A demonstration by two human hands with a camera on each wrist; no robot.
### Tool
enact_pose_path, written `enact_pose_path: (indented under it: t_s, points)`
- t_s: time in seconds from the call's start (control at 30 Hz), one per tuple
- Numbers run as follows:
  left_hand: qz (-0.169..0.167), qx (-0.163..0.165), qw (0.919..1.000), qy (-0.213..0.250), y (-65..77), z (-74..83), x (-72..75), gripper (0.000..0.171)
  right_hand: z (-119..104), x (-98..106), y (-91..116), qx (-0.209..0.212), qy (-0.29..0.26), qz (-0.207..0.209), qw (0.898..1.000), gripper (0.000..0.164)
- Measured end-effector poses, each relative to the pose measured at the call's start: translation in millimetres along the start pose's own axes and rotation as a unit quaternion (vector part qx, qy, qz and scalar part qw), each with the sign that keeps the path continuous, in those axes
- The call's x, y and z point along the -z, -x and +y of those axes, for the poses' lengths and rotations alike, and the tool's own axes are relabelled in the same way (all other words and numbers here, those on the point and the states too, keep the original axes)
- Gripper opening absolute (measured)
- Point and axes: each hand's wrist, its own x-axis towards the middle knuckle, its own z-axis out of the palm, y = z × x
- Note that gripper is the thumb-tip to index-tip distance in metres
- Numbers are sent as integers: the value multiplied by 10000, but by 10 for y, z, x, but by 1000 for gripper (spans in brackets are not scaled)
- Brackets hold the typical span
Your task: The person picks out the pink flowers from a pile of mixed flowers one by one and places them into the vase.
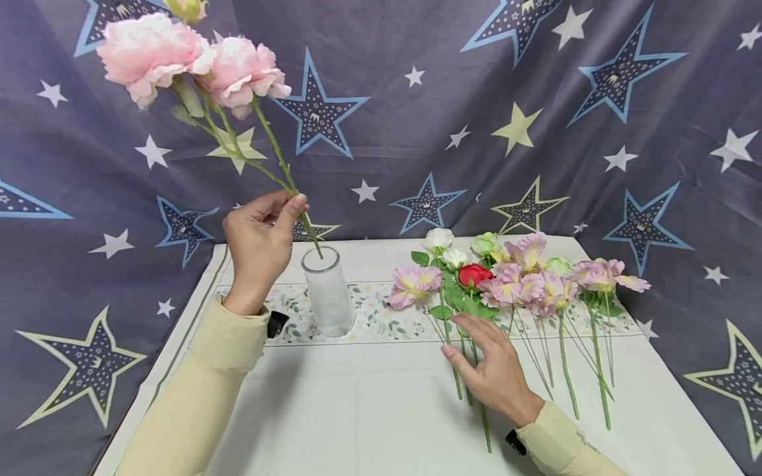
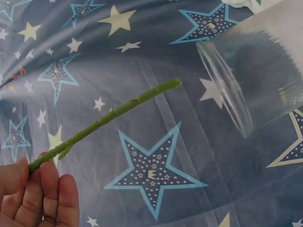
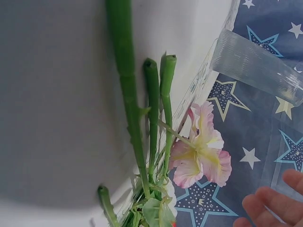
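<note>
My left hand (image 1: 262, 241) pinches the green stem (image 2: 113, 113) of an artificial pink peony spray (image 1: 155, 56) between thumb and fingers. Two large blooms and a bud stand up and to the left of the hand. In the left wrist view the stem's cut end is apart from the mouth of a clear ribbed glass vase (image 1: 329, 297). That vase stands upright on the table. My right hand (image 1: 491, 367), fingers relaxed and spread, hovers over several flower stems (image 3: 128, 104) and holds nothing. A pink-and-yellow flower (image 3: 201, 151) shows beside its fingers in the right wrist view.
To the right lie a red rose (image 1: 475, 274), white roses (image 1: 439, 238), green roses (image 1: 485, 243) and several lilac flowers (image 1: 526, 251), stems toward me. A floral runner (image 1: 381, 317) crosses the white table (image 1: 357, 410). Star-patterned cloth (image 1: 381, 132) hangs behind.
</note>
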Motion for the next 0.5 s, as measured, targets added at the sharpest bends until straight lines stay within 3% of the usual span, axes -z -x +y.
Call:
enact_pose_path:
  t_s: [0.23,0.5]
  points:
    - [-108,250,9996,-121,74,-176,-49,15,-1,-14,12,-59,-53,19,10000,50]
    - [-360,449,9966,-586,222,-356,-79,16,3,-27,13,-30,-25,23,10000,49]
